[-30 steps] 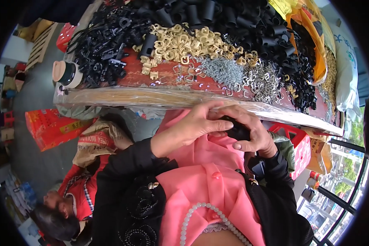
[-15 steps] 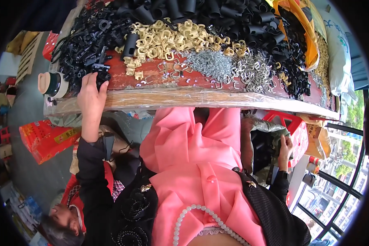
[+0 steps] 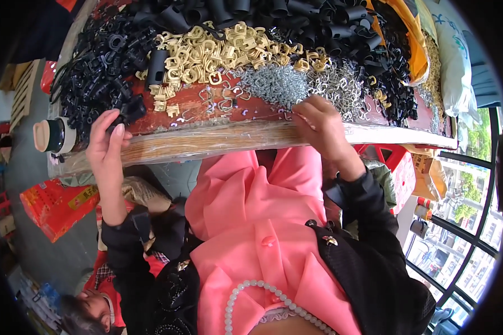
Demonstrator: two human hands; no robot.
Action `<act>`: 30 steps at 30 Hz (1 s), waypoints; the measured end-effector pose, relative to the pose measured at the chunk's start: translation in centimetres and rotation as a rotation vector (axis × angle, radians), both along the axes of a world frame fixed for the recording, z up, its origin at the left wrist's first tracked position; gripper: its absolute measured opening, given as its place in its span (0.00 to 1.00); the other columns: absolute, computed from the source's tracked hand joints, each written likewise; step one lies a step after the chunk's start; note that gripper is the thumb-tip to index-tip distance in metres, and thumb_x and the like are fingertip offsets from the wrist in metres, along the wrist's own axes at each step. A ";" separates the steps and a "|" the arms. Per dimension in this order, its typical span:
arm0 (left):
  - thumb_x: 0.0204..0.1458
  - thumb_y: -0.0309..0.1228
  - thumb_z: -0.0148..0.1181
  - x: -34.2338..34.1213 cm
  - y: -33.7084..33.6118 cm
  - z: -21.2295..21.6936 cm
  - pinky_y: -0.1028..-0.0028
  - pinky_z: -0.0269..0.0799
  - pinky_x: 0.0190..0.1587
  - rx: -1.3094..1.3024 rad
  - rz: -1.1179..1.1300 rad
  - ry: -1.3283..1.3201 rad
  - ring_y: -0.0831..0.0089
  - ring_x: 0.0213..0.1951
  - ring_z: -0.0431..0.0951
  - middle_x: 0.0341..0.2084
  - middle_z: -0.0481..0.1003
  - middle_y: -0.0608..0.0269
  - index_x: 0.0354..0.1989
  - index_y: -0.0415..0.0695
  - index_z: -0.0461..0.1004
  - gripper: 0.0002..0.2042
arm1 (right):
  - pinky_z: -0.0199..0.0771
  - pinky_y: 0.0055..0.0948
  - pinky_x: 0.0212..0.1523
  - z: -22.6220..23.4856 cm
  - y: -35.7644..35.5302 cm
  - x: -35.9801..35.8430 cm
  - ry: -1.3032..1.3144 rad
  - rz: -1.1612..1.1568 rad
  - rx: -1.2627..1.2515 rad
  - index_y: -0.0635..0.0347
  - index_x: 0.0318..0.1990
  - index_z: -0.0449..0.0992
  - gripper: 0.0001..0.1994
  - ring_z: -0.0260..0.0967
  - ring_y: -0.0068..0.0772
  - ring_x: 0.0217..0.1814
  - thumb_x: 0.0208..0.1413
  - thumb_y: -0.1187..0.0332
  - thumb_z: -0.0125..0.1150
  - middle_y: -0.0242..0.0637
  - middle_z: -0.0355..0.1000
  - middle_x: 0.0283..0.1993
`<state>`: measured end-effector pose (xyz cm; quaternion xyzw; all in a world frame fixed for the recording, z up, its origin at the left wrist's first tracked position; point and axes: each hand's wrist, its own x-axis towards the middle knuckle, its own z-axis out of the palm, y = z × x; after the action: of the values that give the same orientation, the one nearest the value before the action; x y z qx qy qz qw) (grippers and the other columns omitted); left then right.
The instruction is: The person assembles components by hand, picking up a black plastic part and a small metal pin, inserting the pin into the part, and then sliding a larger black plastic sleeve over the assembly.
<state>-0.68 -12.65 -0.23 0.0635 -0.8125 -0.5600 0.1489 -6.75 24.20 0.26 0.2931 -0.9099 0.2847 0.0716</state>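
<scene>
At the table's front left, my left hand is closed, thumb against fingers, around a small black plastic part. It is beside a heap of similar black plastic parts. My right hand is over the front edge, fingertips pinched together at the near side of a pile of small silvery springs. Whatever those fingertips hold is too small to make out. Bent metal hooks lie just right of the springs. Behind is a pile of cream-coloured plastic clips, with a black tube at its left.
Black tubes fill the table's far side. An orange bag and a white sack stand at the right. A round container sits at the left corner. Below are a red bag, a red stool and another person.
My right hand has come up from the sack beside the stool to the springs. My left hand has drawn back slightly from the heap, closing on a black part.
</scene>
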 end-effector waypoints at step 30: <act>0.45 0.20 0.50 -1.2 16.0 0.5 0.85 0.66 0.27 0.745 -0.463 -0.397 0.78 0.26 0.69 0.27 0.67 0.61 0.31 0.41 0.63 0.05 | 0.68 0.30 0.21 -3.5 1.6 -1.6 0.034 -0.172 0.057 0.62 0.25 0.68 0.05 0.67 0.36 0.22 0.39 0.71 0.53 0.39 0.65 0.24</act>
<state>-1.89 3.33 0.26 0.0356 -0.5621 -0.8085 -0.1705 -8.40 25.76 -3.20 0.2206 -0.9381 0.2462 0.1030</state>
